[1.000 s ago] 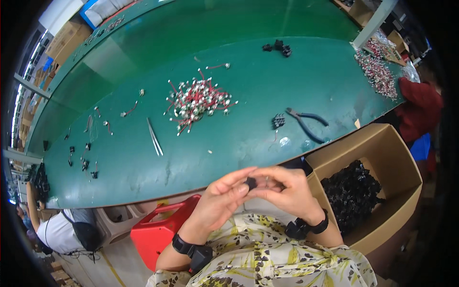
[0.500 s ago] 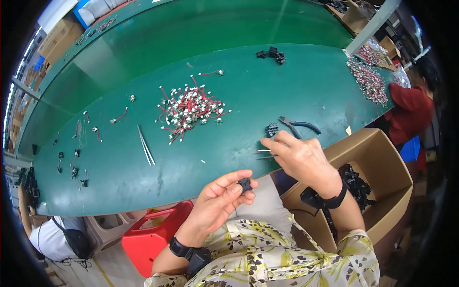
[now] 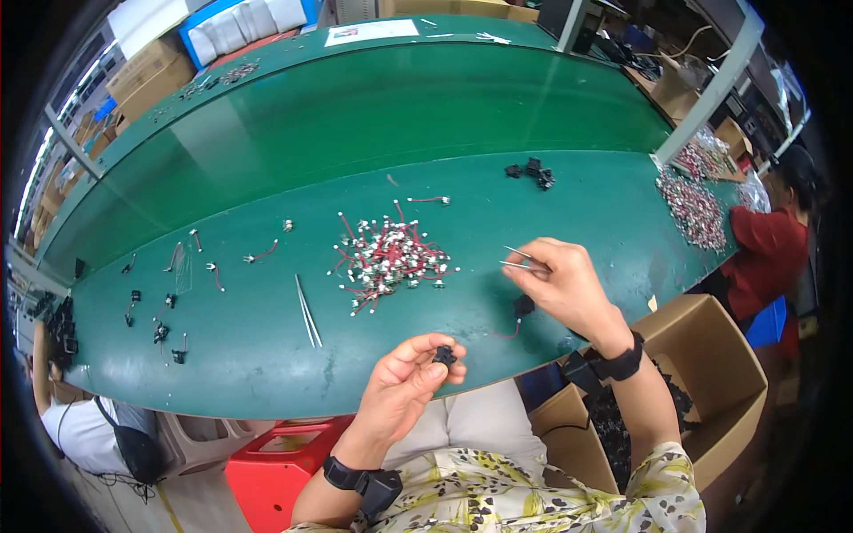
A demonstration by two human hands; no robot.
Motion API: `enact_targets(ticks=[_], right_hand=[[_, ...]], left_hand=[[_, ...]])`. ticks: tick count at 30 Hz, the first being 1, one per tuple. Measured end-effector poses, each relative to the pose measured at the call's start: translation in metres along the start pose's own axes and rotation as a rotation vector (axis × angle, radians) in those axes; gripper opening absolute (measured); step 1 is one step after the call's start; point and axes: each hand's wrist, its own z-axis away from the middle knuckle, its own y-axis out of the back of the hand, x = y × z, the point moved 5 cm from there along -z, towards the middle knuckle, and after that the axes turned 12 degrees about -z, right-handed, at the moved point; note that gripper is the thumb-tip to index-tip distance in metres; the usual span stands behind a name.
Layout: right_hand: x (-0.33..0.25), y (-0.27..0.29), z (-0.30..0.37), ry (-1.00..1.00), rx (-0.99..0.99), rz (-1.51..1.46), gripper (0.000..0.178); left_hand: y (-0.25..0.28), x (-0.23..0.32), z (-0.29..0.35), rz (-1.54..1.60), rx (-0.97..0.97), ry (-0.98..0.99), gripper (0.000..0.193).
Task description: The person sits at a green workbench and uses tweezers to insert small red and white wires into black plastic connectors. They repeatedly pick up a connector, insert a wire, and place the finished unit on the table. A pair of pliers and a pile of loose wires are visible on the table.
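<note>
My left hand [image 3: 404, 382] pinches a small black plastic housing [image 3: 445, 355] between thumb and fingertips, just over the table's near edge. Over the table, further right, my right hand [image 3: 569, 286] grips slim metal tweezers [image 3: 522, 263], their tips pointing left toward a pile of short red-wired cables with white connectors [image 3: 391, 253]. Nothing shows between the tips. Below that hand lies a black piece [image 3: 523, 306] with a thin red wire beside it; my hand partly covers that area. A second pair of tweezers [image 3: 307, 311] lies left of the pile.
Several wired black parts [image 3: 160, 331] lie scattered on the left of the green table [image 3: 240, 373]. Black pieces [image 3: 533, 171] sit at the back. A cardboard box [image 3: 711, 355] of black parts stands at my right. A co-worker in a red sleeve [image 3: 769, 244] sits beyond it.
My right hand has moved forward over the table with the tweezers, toward the cable pile. The pliers seen earlier are now hidden. The view has tilted up; my left hand still holds the housing.
</note>
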Motion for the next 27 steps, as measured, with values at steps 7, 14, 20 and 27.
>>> enact_targets(ticks=[7, 14, 20, 27], right_hand=[[0.007, -0.056, -0.052, -0.034, -0.190, -0.057, 0.023], [0.009, -0.059, -0.064, -0.066, -0.252, -0.104, 0.021], [0.011, -0.038, -0.059, -0.236, -0.154, -0.361, 0.017], [0.002, -0.025, -0.048, -0.095, 0.005, -0.116, 0.017]], left_hand=[[0.025, -0.006, 0.000, 0.021, 0.018, -0.039, 0.031], [0.018, -0.003, 0.000, 0.019, -0.012, 0.028, 0.035], [0.021, -0.006, -0.002, 0.025, -0.065, -0.026, 0.037], [0.016, -0.007, -0.004, -0.090, 0.025, -0.031, 0.031]])
